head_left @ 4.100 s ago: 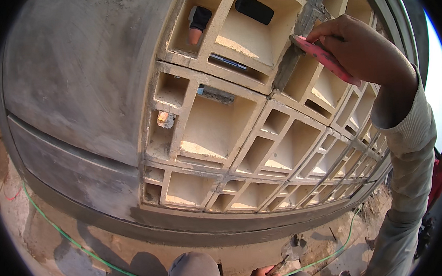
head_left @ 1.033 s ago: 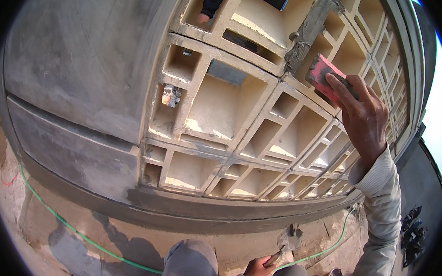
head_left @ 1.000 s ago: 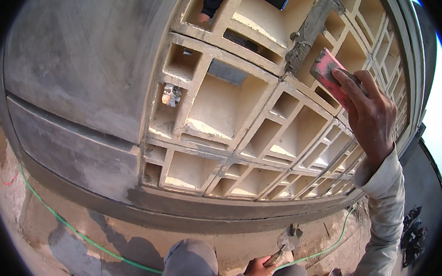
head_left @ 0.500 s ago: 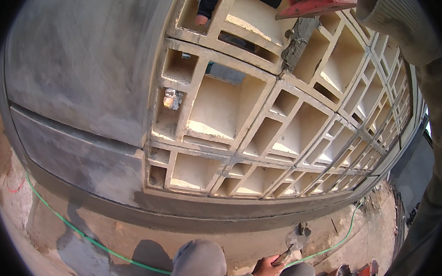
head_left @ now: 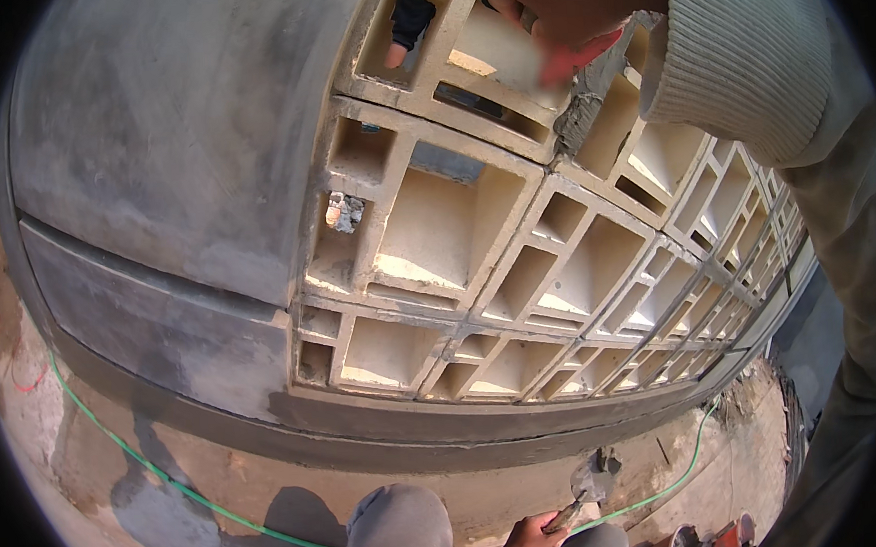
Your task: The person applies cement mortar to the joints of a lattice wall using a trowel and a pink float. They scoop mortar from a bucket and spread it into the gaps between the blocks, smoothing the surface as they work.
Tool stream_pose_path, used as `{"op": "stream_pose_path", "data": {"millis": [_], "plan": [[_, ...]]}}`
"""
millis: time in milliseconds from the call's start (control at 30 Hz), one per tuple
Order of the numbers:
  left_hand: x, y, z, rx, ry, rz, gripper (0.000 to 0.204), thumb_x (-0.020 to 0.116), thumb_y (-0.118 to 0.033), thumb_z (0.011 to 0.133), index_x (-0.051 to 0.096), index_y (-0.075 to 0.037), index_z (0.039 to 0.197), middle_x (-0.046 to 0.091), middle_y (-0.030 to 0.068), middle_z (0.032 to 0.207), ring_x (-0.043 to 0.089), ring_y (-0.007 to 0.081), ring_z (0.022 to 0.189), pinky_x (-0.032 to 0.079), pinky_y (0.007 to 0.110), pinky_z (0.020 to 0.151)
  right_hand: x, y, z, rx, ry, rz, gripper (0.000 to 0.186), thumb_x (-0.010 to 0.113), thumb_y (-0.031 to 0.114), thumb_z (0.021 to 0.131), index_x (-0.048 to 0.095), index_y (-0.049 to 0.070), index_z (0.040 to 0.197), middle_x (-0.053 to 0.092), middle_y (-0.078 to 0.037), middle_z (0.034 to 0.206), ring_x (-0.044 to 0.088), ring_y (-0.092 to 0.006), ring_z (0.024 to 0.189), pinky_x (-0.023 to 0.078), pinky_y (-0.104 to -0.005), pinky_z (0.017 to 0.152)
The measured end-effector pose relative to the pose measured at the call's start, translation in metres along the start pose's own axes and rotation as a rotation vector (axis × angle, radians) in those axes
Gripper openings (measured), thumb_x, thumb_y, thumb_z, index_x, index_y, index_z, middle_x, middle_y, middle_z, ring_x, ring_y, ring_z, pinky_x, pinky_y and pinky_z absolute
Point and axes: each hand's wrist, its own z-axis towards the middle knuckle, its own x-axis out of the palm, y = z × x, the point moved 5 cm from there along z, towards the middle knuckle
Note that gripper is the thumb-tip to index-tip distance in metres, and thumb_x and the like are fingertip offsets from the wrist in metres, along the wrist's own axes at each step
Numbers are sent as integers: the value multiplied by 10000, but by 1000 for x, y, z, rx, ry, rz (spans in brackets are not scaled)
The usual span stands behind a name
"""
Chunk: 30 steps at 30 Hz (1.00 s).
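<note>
My right hand (head_left: 582, 3), in a ribbed cream cuff, grips a pink float (head_left: 595, 47) high on the cream openwork block wall (head_left: 481, 147), partly hidden and blurred. The float is over a joint smeared with grey mortar (head_left: 578, 118). My left hand (head_left: 533, 536), low in the view between my knees, is closed on the handle of a trowel (head_left: 590, 485) whose blade carries a lump of grey mortar. Another person's hand (head_left: 396, 56), in a dark sleeve, shows through an opening at the wall's upper left.
A smooth grey rendered wall (head_left: 154, 140) fills the left, above a projecting plinth (head_left: 417, 438). A green hose (head_left: 197, 502) runs along the dusty ground, with a thin red line at the far left. Two buckets (head_left: 731, 537) stand at the lower right.
My right hand and float have risen from the middle right to the top of the wall and shifted leftward. My left hand with the trowel has shifted slightly right in the view.
</note>
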Motion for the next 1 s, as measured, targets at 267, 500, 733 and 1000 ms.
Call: {"op": "stream_pose_path", "data": {"millis": [267, 500, 733, 1000], "plan": [[-1, 9, 1, -104, 8, -16, 239, 750, -229, 877, 700, 4, 899, 635, 68, 613, 606, 153, 511, 485, 334, 474, -7, 12, 60, -208, -51, -234, 191, 705, 250, 911, 743, 66, 946, 690, -93, 788, 671, -220, 707, 526, -352, 651], [3, -13, -2, -41, 75, -22, 235, 749, -225, 875, 693, -7, 942, 641, 69, 640, 614, 148, 553, 494, 336, 507, -7, 38, 82, -266, 158, -551, 222, 727, 285, 897, 741, 66, 922, 698, -91, 782, 672, -224, 709, 530, -358, 656], [-7, -6, -3, -46, -48, -36, 232, 745, -227, 879, 678, -8, 915, 644, 69, 645, 616, 153, 556, 489, 340, 507, 7, 65, 113, -390, 136, -553, 256, 749, 321, 884, 740, 65, 897, 706, -88, 777, 674, -228, 712, 533, -363, 661], [-2, -7, -2, -35, 24, -11, 248, 741, -240, 884, 689, 2, 892, 647, 75, 634, 617, 158, 549, 488, 343, 505, -21, 51, 101, -205, 345, -452, 246, 730, 278, 888, 725, 68, 760, 684, -56, 712, 638, -231, 611, 488, -357, 578]]}}
